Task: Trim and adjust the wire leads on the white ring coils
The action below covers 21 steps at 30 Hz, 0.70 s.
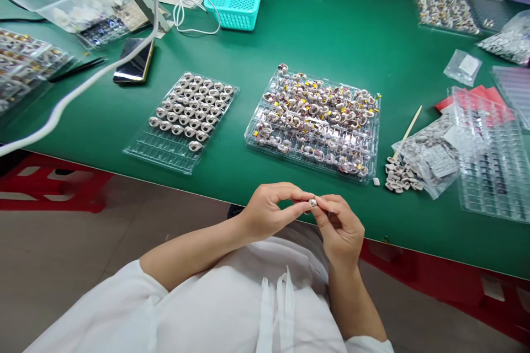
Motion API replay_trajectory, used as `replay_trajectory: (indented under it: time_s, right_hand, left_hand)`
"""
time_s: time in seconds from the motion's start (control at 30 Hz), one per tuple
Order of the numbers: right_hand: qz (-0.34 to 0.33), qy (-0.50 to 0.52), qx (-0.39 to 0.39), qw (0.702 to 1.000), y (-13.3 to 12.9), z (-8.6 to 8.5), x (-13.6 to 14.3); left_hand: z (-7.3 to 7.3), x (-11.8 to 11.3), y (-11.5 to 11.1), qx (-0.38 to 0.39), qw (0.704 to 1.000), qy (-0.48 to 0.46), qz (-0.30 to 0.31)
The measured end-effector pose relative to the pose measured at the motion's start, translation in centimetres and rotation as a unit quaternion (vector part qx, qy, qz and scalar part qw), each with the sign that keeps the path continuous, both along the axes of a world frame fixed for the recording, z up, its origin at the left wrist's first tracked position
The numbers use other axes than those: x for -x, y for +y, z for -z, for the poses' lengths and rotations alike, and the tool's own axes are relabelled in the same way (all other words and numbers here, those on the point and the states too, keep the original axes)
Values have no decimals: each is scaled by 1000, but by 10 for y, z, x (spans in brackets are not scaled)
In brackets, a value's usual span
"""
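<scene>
Just off the table's front edge, my left hand [271, 210] and my right hand [340, 231] meet at the fingertips. Between them they pinch a small rounded silvery piece [313, 202], partly hidden by the fingers; its exact kind I cannot make out. Ahead of my hands lies a stack of clear trays [259, 140] covered with pale, ring-like parts [314, 105] showing yellow and reddish bits. To the left, another clear tray [159, 151] carries rows of pale parts with dark shiny middles [189, 107]; its front rows of slots are bare.
At right lie loose pale pieces [399, 176], a wooden stick [409, 129], a bag of parts [430, 149] and a clear tray [492, 176]. A turquoise basket [236, 16], a phone [134, 60] and black tweezers [78, 69] lie further off. A white cable [83, 88] crosses the left.
</scene>
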State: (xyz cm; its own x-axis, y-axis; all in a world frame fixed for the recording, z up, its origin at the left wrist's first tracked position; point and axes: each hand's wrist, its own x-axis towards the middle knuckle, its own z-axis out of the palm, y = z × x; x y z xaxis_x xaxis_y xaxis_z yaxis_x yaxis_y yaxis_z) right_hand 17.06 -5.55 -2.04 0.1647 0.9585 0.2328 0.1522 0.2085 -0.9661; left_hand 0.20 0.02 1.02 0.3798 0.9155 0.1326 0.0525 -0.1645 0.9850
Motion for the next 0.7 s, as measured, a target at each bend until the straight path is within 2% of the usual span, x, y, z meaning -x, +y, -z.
replay_trajectory:
  time_s: [0.17, 0.4, 0.7]
  right_hand:
    - [-19, -15, -11, 1000, 1, -2, -4]
    - [3, -10, -1, 1000, 2, -5, -1]
    - [4, 3, 6, 1000, 1, 0, -1]
  left_hand:
    - [-1, 1, 0, -19, 1000, 10, 7]
    - [-10, -2, 4, -19, 999, 37, 4]
    - [-7, 0, 3, -15, 1000, 26, 6]
